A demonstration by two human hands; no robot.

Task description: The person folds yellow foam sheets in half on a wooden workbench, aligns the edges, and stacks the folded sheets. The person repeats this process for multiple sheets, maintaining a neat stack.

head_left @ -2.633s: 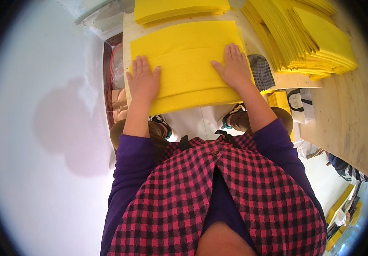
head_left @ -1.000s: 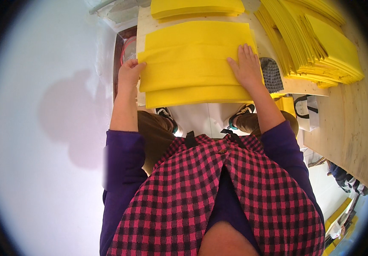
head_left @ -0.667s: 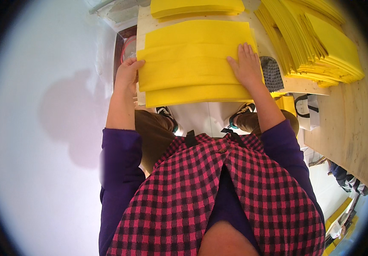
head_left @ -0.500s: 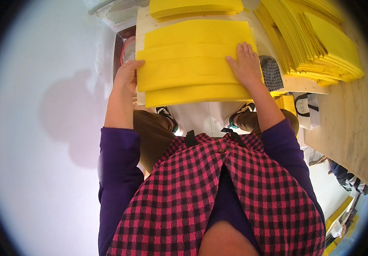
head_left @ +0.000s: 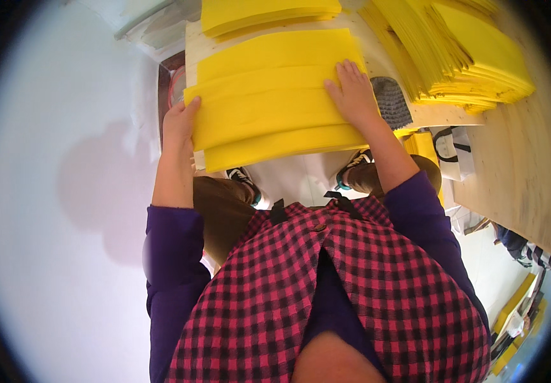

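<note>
A wooden workbench [head_left: 512,172] carries everything here, and the places below are told from it. On its near edge, straight in front of the person, lies a stack of yellow sheets [head_left: 275,96], stepped so that each sheet shows a strip below the one above. At the bench's far edge sits a second, smaller yellow pile [head_left: 266,13], just beyond the stack. Toward the bench's right side a large fanned heap of yellow sheets [head_left: 467,51] spreads out, and between it and the stack lies a grey knitted glove [head_left: 390,102], close beside the right hand. Below the bench's front edge a white bag with black handles [head_left: 451,153] sits near the person's shoes.

The stack's long axis runs left to right along the bench's front edge, tilted slightly, its left end nearer the person.

The left hand [head_left: 179,124] clasps the stack's left end, fingers curled together over the edge. The right hand [head_left: 355,96] lies flat on top near the right end, fingers straight and slightly spread, pressing down.
</note>
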